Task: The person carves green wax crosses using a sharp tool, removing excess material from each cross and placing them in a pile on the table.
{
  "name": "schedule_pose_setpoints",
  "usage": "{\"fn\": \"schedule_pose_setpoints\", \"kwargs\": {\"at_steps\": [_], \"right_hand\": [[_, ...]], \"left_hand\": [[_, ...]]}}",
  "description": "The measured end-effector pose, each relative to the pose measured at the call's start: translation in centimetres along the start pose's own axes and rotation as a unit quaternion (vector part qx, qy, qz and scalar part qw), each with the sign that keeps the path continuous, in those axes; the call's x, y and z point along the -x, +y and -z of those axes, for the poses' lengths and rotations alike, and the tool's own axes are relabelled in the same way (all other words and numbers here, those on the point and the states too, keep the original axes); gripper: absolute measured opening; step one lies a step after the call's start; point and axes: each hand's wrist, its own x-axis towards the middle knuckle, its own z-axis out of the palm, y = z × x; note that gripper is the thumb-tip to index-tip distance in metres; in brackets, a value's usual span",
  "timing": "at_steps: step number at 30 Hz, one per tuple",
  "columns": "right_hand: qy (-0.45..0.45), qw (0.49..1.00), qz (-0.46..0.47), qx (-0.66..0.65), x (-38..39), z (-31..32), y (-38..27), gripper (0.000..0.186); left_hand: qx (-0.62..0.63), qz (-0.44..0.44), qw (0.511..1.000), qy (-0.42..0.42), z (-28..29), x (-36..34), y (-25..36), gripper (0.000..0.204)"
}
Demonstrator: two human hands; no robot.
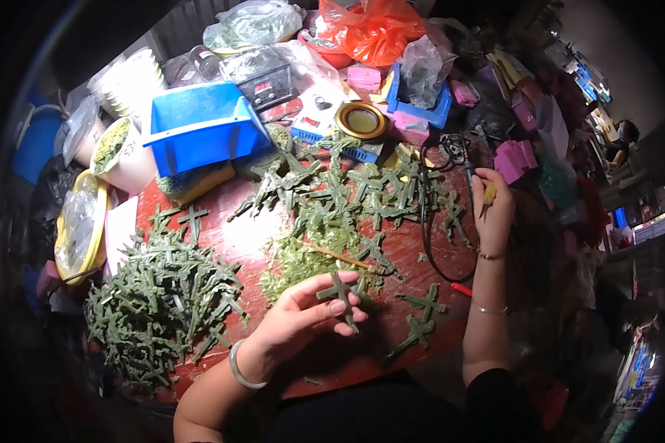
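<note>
A dark green cross (340, 294) is pinched between the thumb and fingers of my left hand (303, 314), above the near middle of the red table. Out to the right, my right hand (493, 210) is raised with its fingers curled round a small yellow piece with a dark pointed end (488, 195); its exact kind is unclear. The fingertips are close to a slim corded tool (471, 177), and I cannot tell whether they touch it. Two loose crosses (423, 301) lie between my hands. A large heap of green crosses (162, 303) covers the left side.
More crosses (369, 184) spread across the table's far half, beside pale green shavings (295, 255) and a wooden stick (343, 258). Behind stand a blue bin (199, 122), a device with a round brass-coloured pot (360, 119) and pink blocks (515, 159). A black cable (425, 236) loops near my right arm.
</note>
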Motion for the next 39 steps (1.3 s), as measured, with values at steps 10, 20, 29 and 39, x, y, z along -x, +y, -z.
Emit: {"fn": "schedule_pose_setpoints", "kwargs": {"at_steps": [10, 20, 29, 39], "right_hand": [[-0.021, 0.988, -0.009, 0.153, 0.7, -1.0, 5.3, 0.030], [-0.052, 0.973, 0.156, -0.163, 2.2, 1.8, -8.8, 0.031], [-0.189, 0.942, 0.228, -0.161, 3.8, 2.2, -12.2, 0.038], [-0.194, 0.946, 0.214, -0.150, 4.0, 2.0, -12.1, 0.035]], "left_hand": [[0.016, -0.021, 0.999, -0.024, 0.8, -0.2, -0.2, 0.047], [0.027, -0.057, 0.998, 0.012, 0.8, -0.2, 0.1, 0.050], [0.102, -0.074, 0.992, 0.026, 0.8, 0.2, 0.6, 0.063], [0.102, -0.083, 0.991, -0.011, 1.7, 0.0, 0.5, 0.058]]}}
